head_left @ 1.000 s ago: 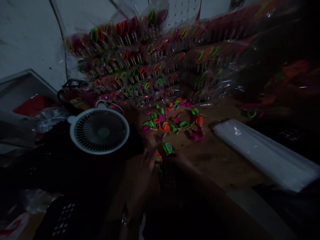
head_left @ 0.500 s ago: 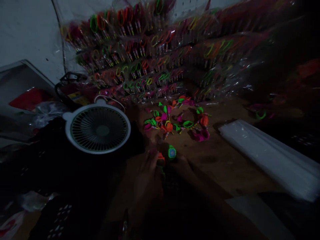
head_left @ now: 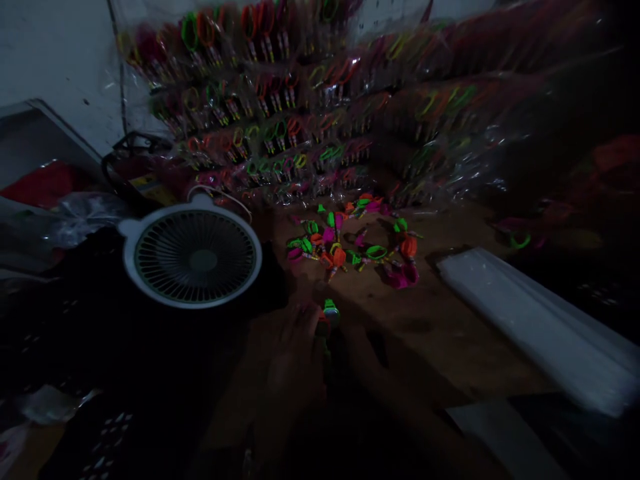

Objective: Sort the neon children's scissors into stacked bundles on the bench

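The scene is very dark. My left hand [head_left: 290, 347] and my right hand [head_left: 367, 347] meet near the front of a wooden table [head_left: 440, 320]. Between them they hold small scissors: a green handle [head_left: 331, 308] and an orange handle [head_left: 323, 325] stick up above my fingers. My left hand wraps the orange-handled pair; my right hand touches the green one, though its grip is hard to make out. Just beyond lies a loose pile of small neon scissors [head_left: 353, 237] in green, orange and pink.
A white round fan [head_left: 193, 252] stands at the left. Clear bags packed with coloured scissors [head_left: 300, 107] are stacked along the back wall. A stack of clear plastic sleeves [head_left: 540, 327] lies at the right. Dark crates sit at the lower left.
The green-handled scissors have come closer to the orange ones, so both handles now sit together between my hands. The view has tilted down slightly.
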### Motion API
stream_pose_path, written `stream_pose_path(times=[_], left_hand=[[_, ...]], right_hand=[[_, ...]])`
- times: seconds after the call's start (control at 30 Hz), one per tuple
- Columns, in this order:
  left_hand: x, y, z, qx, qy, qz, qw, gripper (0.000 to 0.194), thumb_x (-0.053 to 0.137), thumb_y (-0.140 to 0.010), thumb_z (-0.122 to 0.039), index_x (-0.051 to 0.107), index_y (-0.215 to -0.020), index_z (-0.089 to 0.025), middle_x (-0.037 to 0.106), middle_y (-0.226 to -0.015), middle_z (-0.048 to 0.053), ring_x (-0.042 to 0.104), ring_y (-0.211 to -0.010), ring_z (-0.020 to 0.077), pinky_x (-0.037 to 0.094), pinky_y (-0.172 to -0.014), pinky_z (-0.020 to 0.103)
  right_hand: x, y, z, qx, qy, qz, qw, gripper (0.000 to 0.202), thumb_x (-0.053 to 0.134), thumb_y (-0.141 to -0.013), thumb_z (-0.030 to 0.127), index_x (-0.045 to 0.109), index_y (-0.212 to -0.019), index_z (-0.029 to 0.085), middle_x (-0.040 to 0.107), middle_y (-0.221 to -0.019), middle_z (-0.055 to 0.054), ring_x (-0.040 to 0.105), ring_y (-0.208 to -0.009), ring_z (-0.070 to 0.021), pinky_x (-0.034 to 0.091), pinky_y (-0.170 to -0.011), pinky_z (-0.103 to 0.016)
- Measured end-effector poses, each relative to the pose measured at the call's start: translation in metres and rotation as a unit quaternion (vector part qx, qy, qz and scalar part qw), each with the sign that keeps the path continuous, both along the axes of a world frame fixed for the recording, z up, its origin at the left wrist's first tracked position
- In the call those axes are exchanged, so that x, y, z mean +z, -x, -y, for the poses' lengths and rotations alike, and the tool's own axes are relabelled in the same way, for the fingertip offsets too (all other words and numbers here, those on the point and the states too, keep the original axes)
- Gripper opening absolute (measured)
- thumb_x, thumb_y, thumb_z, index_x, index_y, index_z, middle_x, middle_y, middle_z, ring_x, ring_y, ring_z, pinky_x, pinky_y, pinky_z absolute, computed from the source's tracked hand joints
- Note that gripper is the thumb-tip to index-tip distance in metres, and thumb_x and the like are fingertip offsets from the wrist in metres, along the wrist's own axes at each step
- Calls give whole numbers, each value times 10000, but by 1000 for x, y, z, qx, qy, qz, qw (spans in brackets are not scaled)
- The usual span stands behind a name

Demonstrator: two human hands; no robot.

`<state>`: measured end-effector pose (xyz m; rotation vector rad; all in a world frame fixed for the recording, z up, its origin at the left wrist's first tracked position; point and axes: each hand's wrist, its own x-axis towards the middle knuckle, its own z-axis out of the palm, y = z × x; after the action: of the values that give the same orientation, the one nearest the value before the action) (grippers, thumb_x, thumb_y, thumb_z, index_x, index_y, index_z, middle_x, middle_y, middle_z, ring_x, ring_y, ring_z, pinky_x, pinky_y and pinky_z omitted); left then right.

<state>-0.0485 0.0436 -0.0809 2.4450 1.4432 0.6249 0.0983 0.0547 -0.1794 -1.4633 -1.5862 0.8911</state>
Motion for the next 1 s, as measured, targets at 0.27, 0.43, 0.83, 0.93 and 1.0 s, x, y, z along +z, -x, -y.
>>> stream_pose_path(times=[0.27,0.43,0.83,0.93,1.0], left_hand=[[-10,-9,5,67,-27,-13,997,478,386,-897,-224,388,-1375,-214,443,-1399,74,337,-1337,252,358,-1052,447],[-18,-20,5,123,-28,-35,991,459,339,-913,-220,395,-1365,-161,394,-1430,92,318,-1343,269,337,-1056,487],[-29,-5,19,43,-215,91,971,413,414,-875,-131,484,-1279,-180,550,-1289,95,439,-1257,225,376,-1012,420],[-34,-3,23,46,-196,92,975,387,438,-879,-130,506,-1255,-193,573,-1259,80,463,-1232,210,391,-995,396],[-37,-1,24,40,-191,89,977,370,448,-882,-144,511,-1244,-185,584,-1240,79,475,-1219,210,397,-991,390]], right_hand=[[52,-48,-79,-26,80,106,991,336,519,-837,403,698,-928,133,692,-941,-129,638,-935,-272,496,-805,-354],[68,-24,-127,-154,186,176,954,402,582,-807,432,679,-979,81,651,-1027,-228,615,-1016,-307,476,-830,-357],[35,-53,-2,41,98,-193,975,333,626,-733,375,664,-961,136,689,-969,-68,629,-895,-228,484,-849,-368],[20,-42,15,26,110,-286,952,366,689,-680,397,664,-951,152,690,-941,-52,630,-869,-217,490,-824,-347],[12,-32,17,-38,106,-290,950,373,723,-626,369,657,-916,143,689,-875,-47,629,-814,-212,499,-770,-326]])
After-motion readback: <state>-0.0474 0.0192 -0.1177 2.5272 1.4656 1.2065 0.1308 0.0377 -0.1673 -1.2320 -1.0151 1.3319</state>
